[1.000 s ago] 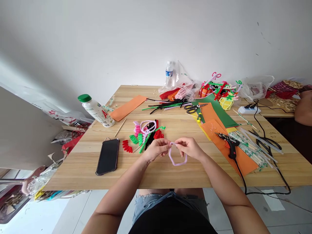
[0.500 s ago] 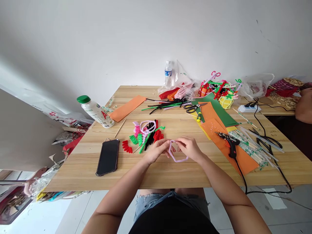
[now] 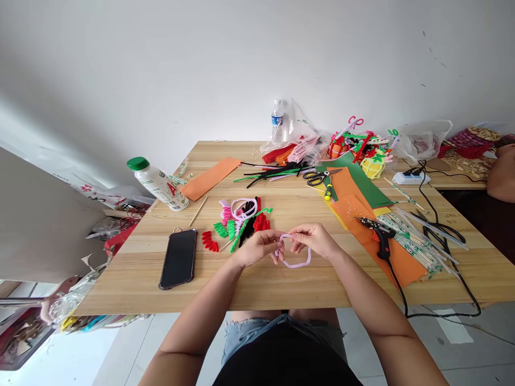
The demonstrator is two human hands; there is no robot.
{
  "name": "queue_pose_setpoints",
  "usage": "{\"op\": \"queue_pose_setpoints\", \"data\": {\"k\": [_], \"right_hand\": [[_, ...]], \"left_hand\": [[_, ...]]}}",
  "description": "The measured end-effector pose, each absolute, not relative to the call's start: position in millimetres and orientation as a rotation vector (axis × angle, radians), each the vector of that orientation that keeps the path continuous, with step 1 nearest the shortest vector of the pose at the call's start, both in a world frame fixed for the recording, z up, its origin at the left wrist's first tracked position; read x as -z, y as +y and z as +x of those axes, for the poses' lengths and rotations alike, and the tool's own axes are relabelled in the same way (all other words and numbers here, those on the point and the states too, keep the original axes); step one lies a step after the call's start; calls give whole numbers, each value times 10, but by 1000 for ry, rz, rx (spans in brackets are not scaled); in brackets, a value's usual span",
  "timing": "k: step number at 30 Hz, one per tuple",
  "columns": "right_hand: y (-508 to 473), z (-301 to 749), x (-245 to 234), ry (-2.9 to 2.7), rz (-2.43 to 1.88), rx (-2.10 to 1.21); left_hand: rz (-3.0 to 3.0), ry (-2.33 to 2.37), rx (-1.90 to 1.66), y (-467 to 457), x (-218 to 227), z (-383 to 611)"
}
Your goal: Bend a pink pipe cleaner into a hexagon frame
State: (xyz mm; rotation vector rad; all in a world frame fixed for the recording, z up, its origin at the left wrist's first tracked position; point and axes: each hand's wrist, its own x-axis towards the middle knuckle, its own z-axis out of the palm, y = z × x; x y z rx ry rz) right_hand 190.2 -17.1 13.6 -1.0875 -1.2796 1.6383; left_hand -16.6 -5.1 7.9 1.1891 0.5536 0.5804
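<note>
A light purple pipe cleaner (image 3: 296, 265), bent into a loop, is held between my two hands above the table near its front edge. My left hand (image 3: 259, 247) pinches the loop's left side. At the upper right, the fingers of my right hand (image 3: 315, 239) are closed on the same pipe cleaner. Just beyond my left hand lies a pile of coiled pipe cleaners: red coils (image 3: 261, 222), green coils (image 3: 230, 229), black ones and pink ones. A pale purple ring (image 3: 243, 209) of pipe cleaner rests on top of that pile.
Left of my hands lie a phone (image 3: 178, 259) and a tilted white bottle (image 3: 159, 185). To the right are a glue gun (image 3: 378, 236) with its cord, orange paper (image 3: 406, 262), scissors (image 3: 316, 177) and wrapped sticks. Another person's arm (image 3: 501, 174) is at the far right.
The loop has widened slightly and shifted a little as my fingers moved along it. My right hand has moved slightly up and away from my left. Both hands still hold the pipe cleaner.
</note>
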Motion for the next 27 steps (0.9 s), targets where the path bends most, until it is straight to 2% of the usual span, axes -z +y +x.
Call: {"op": "queue_pose_setpoints", "data": {"k": [8, 16, 22, 27], "right_hand": [[-146, 1900, -62, -1230, -1064, -1628], [-138, 1914, -170, -1115, -950, -1695], [-100, 1968, -196, -1069, -1081, -1664], [-120, 1947, -193, -1143, -1142, -1595]], "left_hand": [[1170, 581, -524, -53, -76, -191], [909, 623, -646, -17, -69, -196], [823, 666, -831, -7, -108, -173], [900, 688, -817, 9, -92, -183]]}}
